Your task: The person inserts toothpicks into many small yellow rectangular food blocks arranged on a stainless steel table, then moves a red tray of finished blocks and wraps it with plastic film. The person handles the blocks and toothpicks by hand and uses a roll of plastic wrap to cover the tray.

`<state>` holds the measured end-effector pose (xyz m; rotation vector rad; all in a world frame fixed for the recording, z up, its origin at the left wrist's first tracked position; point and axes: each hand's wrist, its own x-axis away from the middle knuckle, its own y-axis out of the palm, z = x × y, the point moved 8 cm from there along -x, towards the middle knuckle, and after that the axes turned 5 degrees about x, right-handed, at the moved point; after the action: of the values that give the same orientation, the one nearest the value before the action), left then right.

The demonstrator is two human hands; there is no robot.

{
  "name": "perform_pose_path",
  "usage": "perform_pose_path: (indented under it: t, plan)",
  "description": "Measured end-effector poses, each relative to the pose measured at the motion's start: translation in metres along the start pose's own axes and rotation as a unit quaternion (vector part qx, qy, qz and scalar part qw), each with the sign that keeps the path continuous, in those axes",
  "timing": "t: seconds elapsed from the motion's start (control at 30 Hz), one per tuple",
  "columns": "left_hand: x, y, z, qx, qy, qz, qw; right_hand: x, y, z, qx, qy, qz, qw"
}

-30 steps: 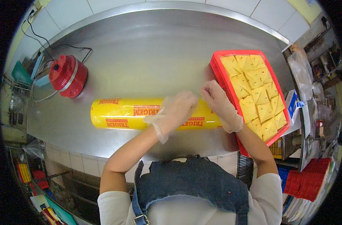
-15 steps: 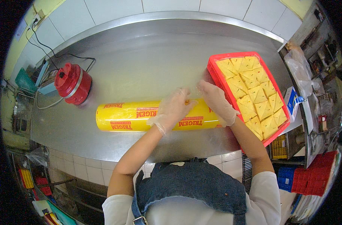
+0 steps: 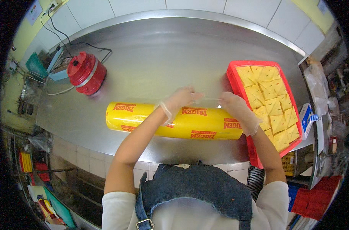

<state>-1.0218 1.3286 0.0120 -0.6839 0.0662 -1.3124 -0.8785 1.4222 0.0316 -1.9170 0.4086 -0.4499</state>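
A big yellow roll of cling film (image 3: 144,117) with red print lies crosswise on the steel table in front of me. Both my hands wear thin clear gloves. Over the roll's far edge, my left hand (image 3: 178,100) is closed, its fingers pinching the edge of the film. My right hand (image 3: 237,109) is closed too, above the roll's right part, gripping the film. A sheer strip of film (image 3: 208,102) stretches between the two hands. Just right of my right hand stands a red crate (image 3: 232,74) filled with yellow folded pastry-like squares (image 3: 274,107), each with a small dark mark.
A red appliance (image 3: 86,73) with a silver band and black cable sits on the steel table (image 3: 155,50) at the left. A blue-and-white box (image 3: 305,117) is by the crate's right side. White wall tiles (image 3: 193,5) rise behind the table; cluttered shelves flank it.
The roll, crate and appliance sit further right in the picture as the view shifts. My right hand has lowered toward the roll, and a film strip now shows between my hands.
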Motion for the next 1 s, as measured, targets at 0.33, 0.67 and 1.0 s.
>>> perform_pose_path:
  t: [0.33,0.67,1.0]
  plan:
    - [0.030,-0.009,0.010,-0.361,0.014,-0.030,0.932,-0.001,0.007,0.024,-0.022,0.146,0.036,0.988]
    - [0.028,-0.026,-0.030,-0.034,-0.054,-0.161,0.985,-0.004,0.006,0.029,-0.054,0.144,0.066,0.986]
    - [0.070,-0.065,-0.030,-0.406,-0.184,0.018,0.895,-0.009,0.003,0.032,-0.015,0.164,0.058,0.985]
